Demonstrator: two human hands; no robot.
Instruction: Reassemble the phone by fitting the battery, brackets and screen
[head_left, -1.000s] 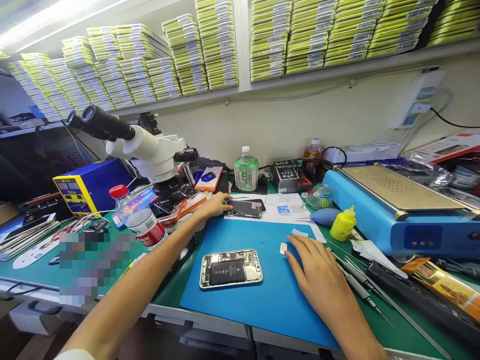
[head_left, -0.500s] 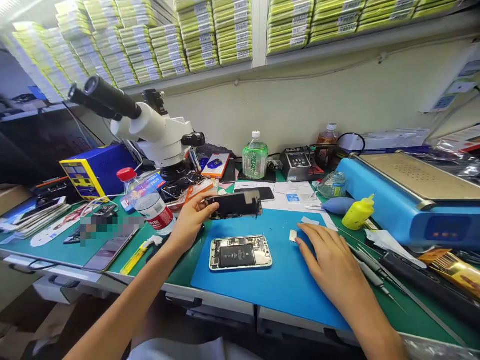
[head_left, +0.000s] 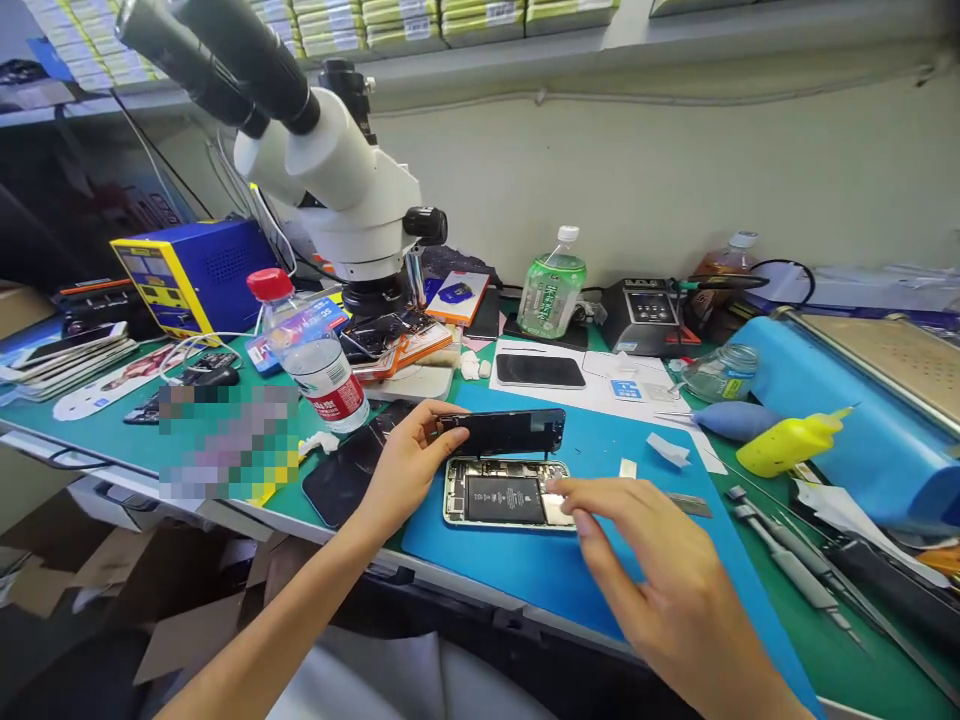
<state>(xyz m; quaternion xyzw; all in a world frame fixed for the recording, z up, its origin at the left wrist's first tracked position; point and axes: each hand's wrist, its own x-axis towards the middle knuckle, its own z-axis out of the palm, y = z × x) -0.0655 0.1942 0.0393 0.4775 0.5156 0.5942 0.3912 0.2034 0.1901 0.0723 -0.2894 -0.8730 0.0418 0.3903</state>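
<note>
The flat, black screen panel (head_left: pixel 517 432) tilts up along the far edge of the open phone housing (head_left: pixel 506 500) on the blue mat (head_left: pixel 517 580). The left hand (head_left: pixel 409 460) pinches the panel's left end; the right hand (head_left: pixel 660 560), thumb and forefinger apart, is at the housing's right end, contact unclear.

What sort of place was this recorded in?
Probably a phone repair workshop: an opened, pale-framed rectangular phone lies on a flat blue mat, the left hand holds a thin black screen panel, and a large white-bodied microscope stands on the same bench.
</note>
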